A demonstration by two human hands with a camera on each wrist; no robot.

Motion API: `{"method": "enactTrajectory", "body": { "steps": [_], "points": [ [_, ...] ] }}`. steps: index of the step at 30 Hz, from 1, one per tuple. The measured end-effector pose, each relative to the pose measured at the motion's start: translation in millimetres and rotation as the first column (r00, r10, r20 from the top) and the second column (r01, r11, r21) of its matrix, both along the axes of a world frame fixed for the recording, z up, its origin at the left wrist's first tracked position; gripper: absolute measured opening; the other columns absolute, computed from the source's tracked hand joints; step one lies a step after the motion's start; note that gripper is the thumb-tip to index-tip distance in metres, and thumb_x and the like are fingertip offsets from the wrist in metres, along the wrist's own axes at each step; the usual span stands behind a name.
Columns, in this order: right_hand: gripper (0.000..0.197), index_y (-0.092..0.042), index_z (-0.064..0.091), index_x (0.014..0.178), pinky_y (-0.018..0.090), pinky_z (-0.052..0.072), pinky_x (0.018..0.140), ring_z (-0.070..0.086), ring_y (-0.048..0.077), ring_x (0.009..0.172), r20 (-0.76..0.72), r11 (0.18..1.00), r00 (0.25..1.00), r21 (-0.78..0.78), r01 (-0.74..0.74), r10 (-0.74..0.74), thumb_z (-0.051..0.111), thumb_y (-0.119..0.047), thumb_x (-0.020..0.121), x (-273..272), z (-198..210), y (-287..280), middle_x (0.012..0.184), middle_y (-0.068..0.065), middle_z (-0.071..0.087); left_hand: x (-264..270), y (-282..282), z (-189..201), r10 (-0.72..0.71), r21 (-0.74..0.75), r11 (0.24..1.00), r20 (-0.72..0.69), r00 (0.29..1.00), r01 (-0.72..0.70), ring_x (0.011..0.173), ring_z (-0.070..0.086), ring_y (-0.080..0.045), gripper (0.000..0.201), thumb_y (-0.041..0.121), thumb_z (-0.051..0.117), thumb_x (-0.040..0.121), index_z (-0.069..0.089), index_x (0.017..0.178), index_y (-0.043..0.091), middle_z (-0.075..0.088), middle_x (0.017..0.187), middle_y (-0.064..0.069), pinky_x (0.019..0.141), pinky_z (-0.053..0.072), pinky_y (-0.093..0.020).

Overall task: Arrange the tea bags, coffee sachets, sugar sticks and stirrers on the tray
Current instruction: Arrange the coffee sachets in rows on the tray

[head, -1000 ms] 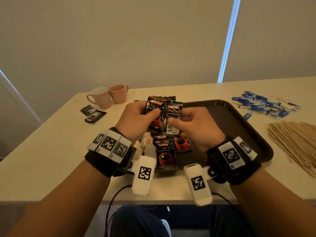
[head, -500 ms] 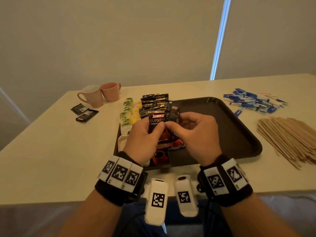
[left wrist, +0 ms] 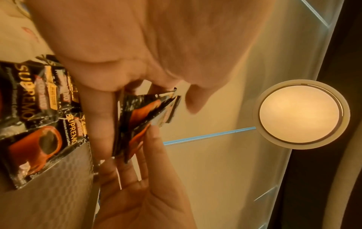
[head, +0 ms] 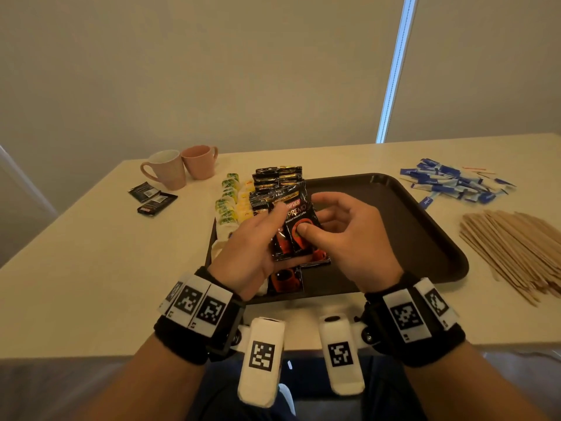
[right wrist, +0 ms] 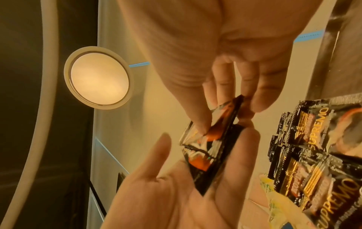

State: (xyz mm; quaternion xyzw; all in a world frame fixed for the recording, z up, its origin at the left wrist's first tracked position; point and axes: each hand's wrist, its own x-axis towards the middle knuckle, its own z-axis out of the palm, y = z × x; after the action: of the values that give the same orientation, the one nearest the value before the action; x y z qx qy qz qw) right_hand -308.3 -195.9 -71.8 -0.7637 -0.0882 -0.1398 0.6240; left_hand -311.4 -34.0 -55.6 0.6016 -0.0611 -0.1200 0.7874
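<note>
Both hands hold a small stack of black coffee sachets (head: 296,229) just above the near left part of the dark brown tray (head: 425,208). My left hand (head: 258,244) cradles the stack from the left, thumb on its front. My right hand (head: 331,235) pinches the front sachet, thumb on the red cup print. In the left wrist view the held sachets (left wrist: 145,117) stand edge-on between fingers of both hands. The right wrist view shows the held stack (right wrist: 211,145) the same way. A row of coffee sachets (head: 277,180) and a row of tea bags (head: 230,202) lie along the tray's left side.
Blue sugar sticks (head: 449,183) lie in a loose pile on the table to the tray's far right. A heap of wooden stirrers (head: 516,247) sits at the right. Two pink mugs (head: 170,168) and two stray black sachets (head: 151,197) are at the far left.
Both hands have come down with the sachets from a raised, fanned hold to just above the tray's near left. The right thumb now presses on the front sachet.
</note>
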Motion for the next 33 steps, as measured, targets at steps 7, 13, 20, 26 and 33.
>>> {"method": "enactTrajectory", "body": {
  "steps": [7,13,20,26,33],
  "points": [
    [0.024,-0.008,0.072,0.110,0.028,0.060,0.064,0.074,0.018,0.084,-0.080,0.995,0.993,-0.031,-0.092,0.089,0.073,-0.014,0.087,-2,8,-7,0.093,0.010,0.075,11,8,-2,0.074,0.240,0.963,0.207,0.976,-0.124,0.103,0.070,-0.028,0.026,0.000,0.060,0.092,0.066,0.115,0.012,0.072,0.111,-0.011,0.091,0.056,-0.053],
    [0.011,-0.006,0.071,0.094,0.018,0.052,0.054,0.067,0.006,0.061,-0.284,0.987,0.948,-0.032,-0.159,0.144,0.074,-0.005,0.083,12,24,-28,0.083,0.006,0.076,20,19,7,0.060,0.335,0.932,0.238,0.969,-0.140,0.102,0.070,-0.027,0.038,0.005,0.075,0.081,0.065,0.117,0.014,0.073,0.109,-0.009,0.088,0.058,-0.047],
    [0.021,-0.004,0.070,0.102,0.022,0.058,0.059,0.069,0.013,0.065,-0.600,0.887,0.800,-0.372,-0.275,-0.004,0.076,-0.012,0.084,39,12,-58,0.092,0.014,0.075,29,41,13,0.138,0.292,0.936,0.214,0.967,-0.199,0.095,0.071,-0.023,0.022,0.008,0.068,0.089,0.067,0.110,0.014,0.070,0.113,-0.013,0.076,0.058,-0.032],
    [0.019,-0.003,0.065,0.085,0.022,0.056,0.056,0.073,0.017,0.065,-0.705,0.804,0.709,-0.425,-0.416,-0.007,0.078,-0.017,0.083,51,6,-38,0.074,0.011,0.075,29,41,12,0.117,0.304,0.936,0.204,0.972,-0.177,0.092,0.071,-0.023,0.020,0.010,0.066,0.089,0.067,0.108,0.012,0.070,0.113,-0.016,0.074,0.059,-0.029],
    [0.023,-0.007,0.061,0.076,0.021,0.054,0.053,0.074,0.017,0.065,-0.655,0.780,0.755,-0.488,-0.392,-0.030,0.079,-0.020,0.083,64,9,-26,0.070,0.010,0.075,31,50,14,0.141,0.322,0.925,0.201,0.969,-0.201,0.091,0.071,-0.023,0.015,0.009,0.065,0.090,0.068,0.103,0.015,0.070,0.113,-0.016,0.078,0.058,-0.034]
  ]
}}
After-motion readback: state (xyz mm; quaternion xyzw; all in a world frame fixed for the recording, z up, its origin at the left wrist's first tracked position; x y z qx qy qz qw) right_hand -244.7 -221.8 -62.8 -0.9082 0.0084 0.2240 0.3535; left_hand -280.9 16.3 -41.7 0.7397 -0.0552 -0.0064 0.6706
